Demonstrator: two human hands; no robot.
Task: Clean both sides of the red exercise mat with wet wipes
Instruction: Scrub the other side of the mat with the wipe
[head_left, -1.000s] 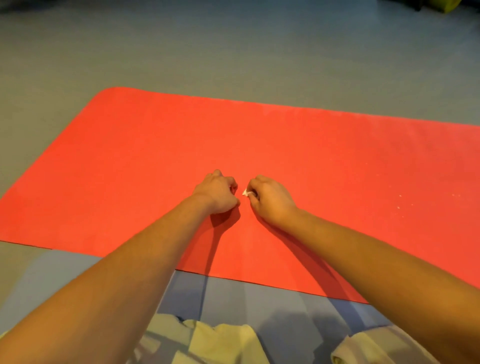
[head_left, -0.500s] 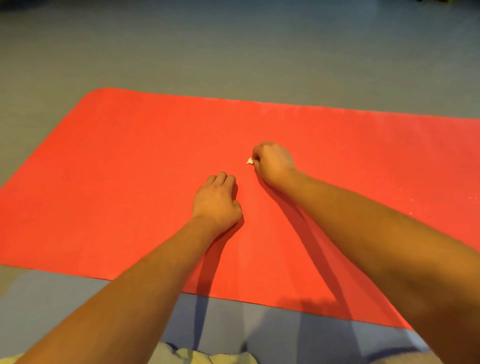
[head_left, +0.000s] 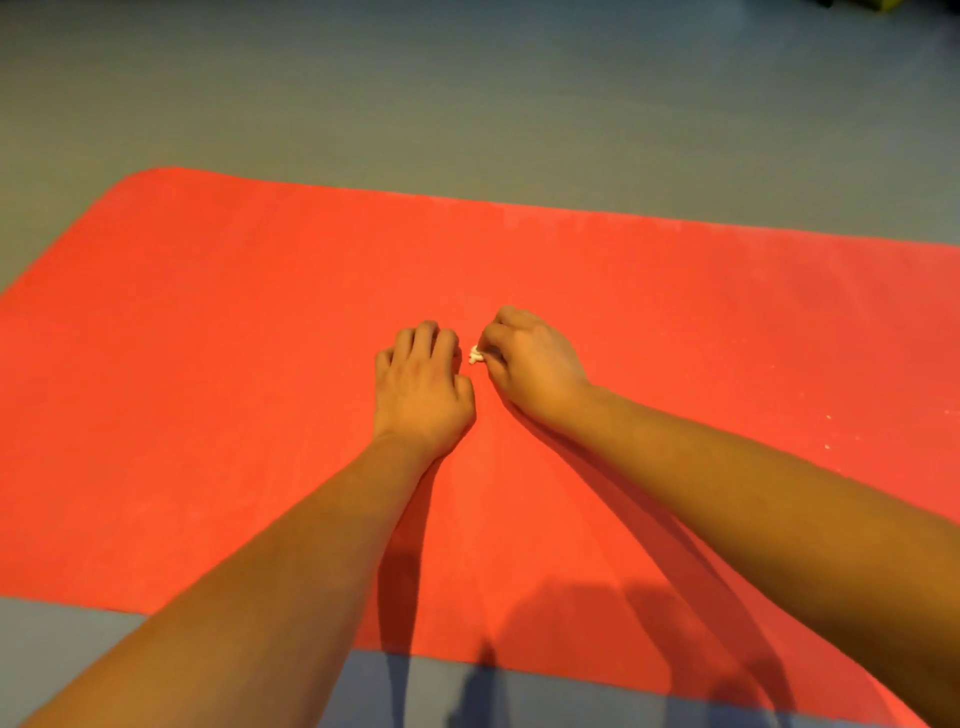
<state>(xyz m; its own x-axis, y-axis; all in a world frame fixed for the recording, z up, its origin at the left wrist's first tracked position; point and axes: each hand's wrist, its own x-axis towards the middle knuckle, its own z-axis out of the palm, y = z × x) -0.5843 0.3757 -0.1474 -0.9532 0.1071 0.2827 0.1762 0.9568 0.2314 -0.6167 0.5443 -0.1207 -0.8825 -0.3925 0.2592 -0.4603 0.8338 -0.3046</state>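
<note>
Right hand (head_left: 530, 364) is pinching a balled white wet wipe (head_left: 475, 355) on the red exercise mat (head_left: 208, 364) lying flat on the floor (head_left: 467, 104), while left hand (head_left: 423, 389) is resting just beside it, fingers curled, gripping nothing visible.

The mat (head_left: 208, 415) is plain bright red, with tiny pale specks (head_left: 827, 446) at the right. The floor (head_left: 467, 104) is grey-blue. The little wipe (head_left: 474, 355) is white.

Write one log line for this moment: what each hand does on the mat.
left hand: fingers curled, rests on red exercise mat | right hand: pinches small white crumpled wipe | mat: flat on floor
</note>
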